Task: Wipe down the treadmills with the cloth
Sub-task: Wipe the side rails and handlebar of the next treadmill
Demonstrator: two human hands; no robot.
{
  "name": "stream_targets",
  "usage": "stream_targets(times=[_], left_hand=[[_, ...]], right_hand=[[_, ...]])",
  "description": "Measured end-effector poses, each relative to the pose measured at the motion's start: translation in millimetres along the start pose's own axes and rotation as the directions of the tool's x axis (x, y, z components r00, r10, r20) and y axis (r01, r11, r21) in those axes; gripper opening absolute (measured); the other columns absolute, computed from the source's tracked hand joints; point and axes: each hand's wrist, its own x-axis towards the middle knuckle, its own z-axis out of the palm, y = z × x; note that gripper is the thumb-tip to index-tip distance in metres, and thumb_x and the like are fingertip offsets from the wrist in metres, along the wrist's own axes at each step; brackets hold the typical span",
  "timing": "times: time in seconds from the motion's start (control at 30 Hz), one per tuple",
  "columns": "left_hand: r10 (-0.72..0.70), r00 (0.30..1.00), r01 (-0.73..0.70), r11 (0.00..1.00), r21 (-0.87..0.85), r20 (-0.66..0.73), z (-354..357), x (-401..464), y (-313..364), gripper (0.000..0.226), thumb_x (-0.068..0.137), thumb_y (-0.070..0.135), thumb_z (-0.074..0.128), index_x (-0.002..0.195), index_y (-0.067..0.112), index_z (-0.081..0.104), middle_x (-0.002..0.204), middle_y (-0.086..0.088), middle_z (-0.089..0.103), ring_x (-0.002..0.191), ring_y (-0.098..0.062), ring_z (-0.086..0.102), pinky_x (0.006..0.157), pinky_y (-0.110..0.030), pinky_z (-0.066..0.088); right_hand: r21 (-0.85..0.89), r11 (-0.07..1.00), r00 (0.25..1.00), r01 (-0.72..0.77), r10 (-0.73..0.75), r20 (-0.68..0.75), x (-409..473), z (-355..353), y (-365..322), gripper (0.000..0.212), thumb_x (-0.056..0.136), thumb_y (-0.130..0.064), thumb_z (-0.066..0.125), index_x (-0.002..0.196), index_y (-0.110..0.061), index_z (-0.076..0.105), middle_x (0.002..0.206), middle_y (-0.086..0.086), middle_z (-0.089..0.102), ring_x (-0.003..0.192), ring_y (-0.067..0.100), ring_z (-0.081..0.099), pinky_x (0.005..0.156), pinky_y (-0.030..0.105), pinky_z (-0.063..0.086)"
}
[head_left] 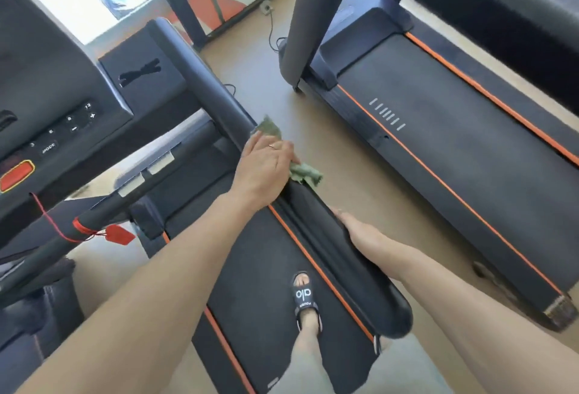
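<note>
— Bracing, is she? Why is the right hand flat on the handrail?

— Likely for balance; its fingers lie straight, gripping nothing. Ahead of it, the left hand presses the green cloth onto that rail.

— Anything in the way?

— Beyond that grip the rail rises toward the console; a second treadmill stands off right.

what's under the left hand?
Crumpled green cloth pressed onto the black padded handrail by the left hand; its middle is covered.
</note>
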Motion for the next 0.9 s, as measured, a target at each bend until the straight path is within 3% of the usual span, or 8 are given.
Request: stream_targets(times=[0.17,0.27,0.4,0.47,0.53,0.63,0.73,0.9], left_hand=[[0.45,0.888,-0.447,0.893,-0.056,0.092,25,-62,56,0.042,0.107,0.029,0.029,0.112,0.019,0.07,0.115,0.005,0.068,0.118,-0.02,0.056,0.115,-0.034,0.03],[0.565,0.806,-0.569,0.822,-0.036,0.175,11,-42,29,0.04,0.109,0.033,0.029,0.13,0.023,0.061,0.132,0.009,0.062,0.131,-0.013,0.05,0.118,-0.034,0.029],[0.128,0.981,-0.11,0.986,-0.123,0.146,-15,18,-20,0.044,0.103,0.032,0.023,0.114,0.021,0.065,0.115,0.002,0.07,0.115,-0.022,0.06,0.101,-0.035,0.041],[-0.195,0.97,0.239,0.866,-0.44,0.144,-25,24,-19,0.036,0.103,0.031,0.033,0.102,0.026,0.068,0.1,0.008,0.074,0.099,-0.014,0.064,0.08,-0.027,0.051],[-0.22,0.953,0.301,0.779,-0.55,0.209,-24,12,6,0.029,0.102,0.027,0.041,0.096,0.027,0.07,0.087,0.012,0.076,0.088,-0.006,0.068,0.066,-0.021,0.052],[0.14,0.976,-0.07,0.929,-0.365,0.169,-5,-24,33,0.022,0.103,0.023,0.047,0.112,0.029,0.066,0.096,0.015,0.072,0.095,-0.005,0.063,0.083,-0.022,0.048],[0.498,0.863,-0.496,0.867,-0.044,0.085,9,-37,30,0.028,0.105,0.026,0.044,0.124,0.025,0.064,0.121,0.005,0.06,0.103,-0.02,0.058,0.103,-0.029,0.039],[0.65,0.737,-0.676,0.707,0.207,0.184,-1,-6,-11,0.032,0.106,0.034,0.04,0.126,0.022,0.061,0.125,0.001,0.064,0.12,-0.023,0.058,0.107,-0.038,0.041]], right_hand=[[0.054,0.995,0.994,0.088,-0.085,-0.069,0,4,6,0.032,0.107,-0.006,0.027,0.131,-0.011,0.048,0.11,-0.001,0.055,0.114,0.012,0.045,0.086,0.004,0.04],[0.003,0.988,0.979,0.157,-0.155,-0.131,6,6,12,0.035,0.107,-0.01,0.027,0.132,-0.016,0.051,0.128,0.002,0.055,0.125,0.013,0.047,0.111,0.023,0.03],[-0.127,0.992,0.994,0.02,-0.034,-0.107,3,3,12,0.04,0.105,-0.02,0.027,0.115,-0.015,0.065,0.118,0.0,0.057,0.115,0.023,0.052,0.091,0.026,0.033],[-0.146,0.989,0.987,-0.009,-0.015,-0.161,0,2,11,0.032,0.103,-0.017,0.028,0.099,-0.009,0.059,0.112,0.007,0.056,0.1,0.026,0.05,0.082,0.027,0.032],[-0.16,0.987,0.981,-0.034,0.002,-0.196,2,4,12,0.028,0.101,-0.013,0.028,0.092,-0.004,0.053,0.117,0.017,0.058,0.094,0.026,0.049,0.078,0.028,0.033],[-0.128,0.992,0.976,-0.009,-0.019,-0.216,7,5,19,0.034,0.102,-0.017,0.029,0.1,-0.005,0.06,0.121,0.017,0.061,0.1,0.027,0.054,0.083,0.032,0.038],[-0.126,0.99,0.972,-0.066,0.035,-0.233,8,6,26,0.03,0.1,-0.024,0.029,0.081,-0.015,0.052,0.097,0.009,0.058,0.078,0.021,0.046,0.072,0.033,0.034],[-0.127,0.991,0.974,-0.043,0.014,-0.226,5,5,28,0.034,0.102,-0.026,0.025,0.078,-0.017,0.048,0.099,0.007,0.056,0.08,0.018,0.046,0.078,0.032,0.034]])
